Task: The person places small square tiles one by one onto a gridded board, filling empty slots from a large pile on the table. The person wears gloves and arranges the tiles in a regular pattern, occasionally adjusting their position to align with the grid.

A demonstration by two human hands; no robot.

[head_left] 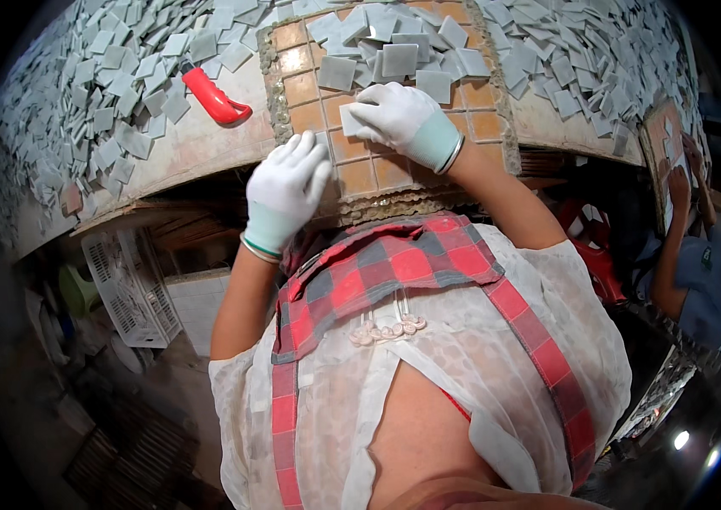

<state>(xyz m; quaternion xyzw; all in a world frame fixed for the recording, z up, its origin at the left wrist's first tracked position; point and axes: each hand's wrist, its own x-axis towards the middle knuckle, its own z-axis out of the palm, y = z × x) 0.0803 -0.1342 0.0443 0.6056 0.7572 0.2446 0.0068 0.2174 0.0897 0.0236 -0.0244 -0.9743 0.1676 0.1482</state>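
Note:
My right hand (394,119), in a white glove with a pale green cuff, pinches a small pale square tile (349,120) at its fingertips. It is just above an orange-brown tiled board (356,177) with light lines between its squares. My left hand (290,180), gloved alike, is at the board's left edge. Its fingers point away from me, slightly bent, with the thumb apart, and I see nothing held in it. A loose heap of pale grey-green square tiles (399,60) lies on the far part of the board, beyond my right hand.
More pale tiles (118,76) cover the table to the left, and another spread (577,59) lies to the right. A red-handled tool (214,96) rests left of the board. Below the table's left edge is a white plastic crate (131,285). Another person's arm (675,229) reaches in at far right.

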